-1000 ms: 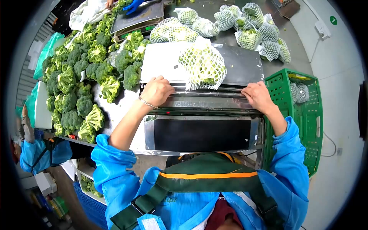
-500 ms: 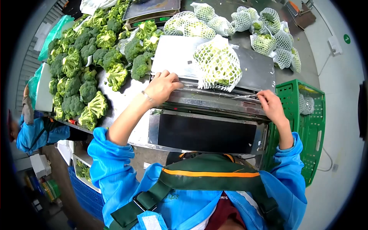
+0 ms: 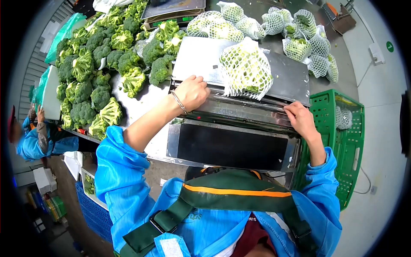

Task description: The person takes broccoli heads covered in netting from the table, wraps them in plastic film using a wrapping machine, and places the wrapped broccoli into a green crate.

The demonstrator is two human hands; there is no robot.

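Observation:
A metal film-wrapping machine (image 3: 239, 112) lies in front of me, with a black heating plate (image 3: 232, 147) on its near side. My left hand (image 3: 192, 93) is closed at the left end of the roller slot, and my right hand (image 3: 300, 119) pinches at the right end. Between them runs a thin shiny edge of clear plastic film (image 3: 274, 106), hard to see against the metal. Just beyond the slot, a netted broccoli bundle (image 3: 246, 68) in white foam mesh rests on the machine's metal top (image 3: 289, 75).
Loose broccoli heads (image 3: 90, 77) are piled at the left. Several netted bundles (image 3: 297, 49) lie at the back right, near a scale (image 3: 173, 10). A green crate (image 3: 346, 145) stands at my right. Another person (image 3: 38, 132) in blue works at far left.
My left hand has shifted slightly right along the slot. The film edge between my hands looks straighter. The other person's arm has moved. The view has shifted slightly.

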